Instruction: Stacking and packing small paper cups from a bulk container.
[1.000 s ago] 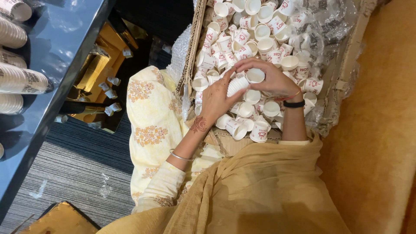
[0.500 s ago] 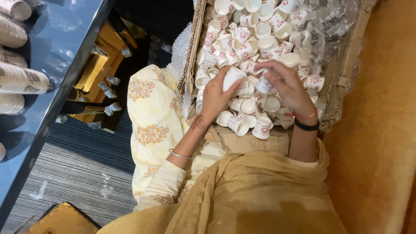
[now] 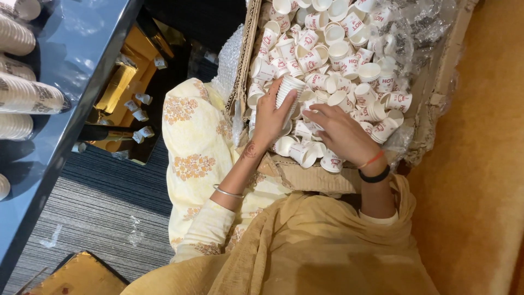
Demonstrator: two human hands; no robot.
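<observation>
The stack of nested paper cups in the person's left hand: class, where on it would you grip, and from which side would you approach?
Grip the stack of nested paper cups around its ribbed side wall near the middle, as the left hand does. It stands roughly upright above the loose cups in the cardboard box, so probably come from the side, leaving the open top rim free.

A dark blue table point(image 3: 82, 65) runs along nine o'clock, with rows of stacked paper cups point(image 3: 24, 98) lying on their sides at its far edge. Below it, towards ten o'clock, sits an open gold-lined box point(image 3: 117, 93) with small white sachets point(image 3: 139, 109) scattered in it. Grey striped carpet point(image 3: 103, 213) covers seven o'clock. A sheet of bubble wrap point(image 3: 229, 60) hangs at twelve o'clock. An ochre upholstered surface point(image 3: 475, 191) fills three o'clock.
</observation>
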